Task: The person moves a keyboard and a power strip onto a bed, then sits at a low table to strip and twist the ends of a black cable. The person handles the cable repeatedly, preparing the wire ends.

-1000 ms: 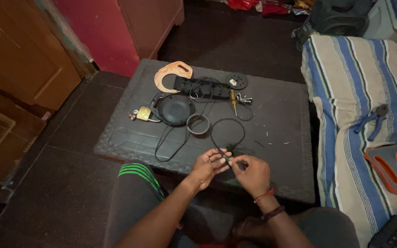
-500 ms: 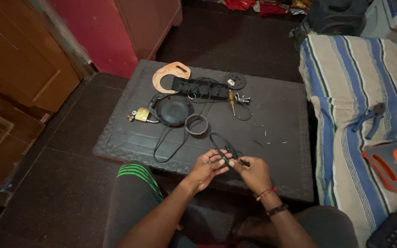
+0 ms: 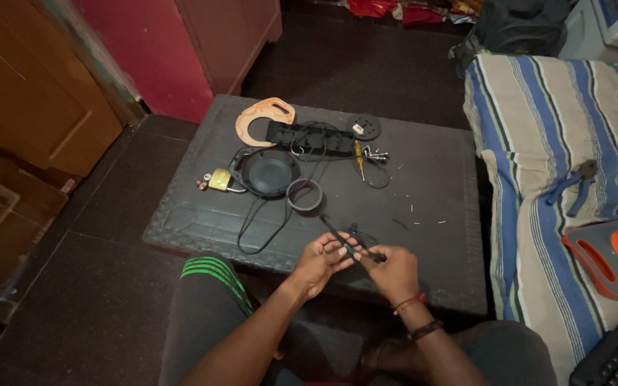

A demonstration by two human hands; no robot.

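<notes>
Between both hands, at the near edge of the table [image 3: 438, 186], a thin black cable [image 3: 339, 234] is pinched: the left hand [image 3: 321, 259] closes its fingertips on it, and the right hand [image 3: 393, 269] is closed on its other end. Its small coil is dark and partly hidden behind the fingers.

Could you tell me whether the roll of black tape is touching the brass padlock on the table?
Apart. The head view shows bare table between the tape roll and the padlock.
</notes>
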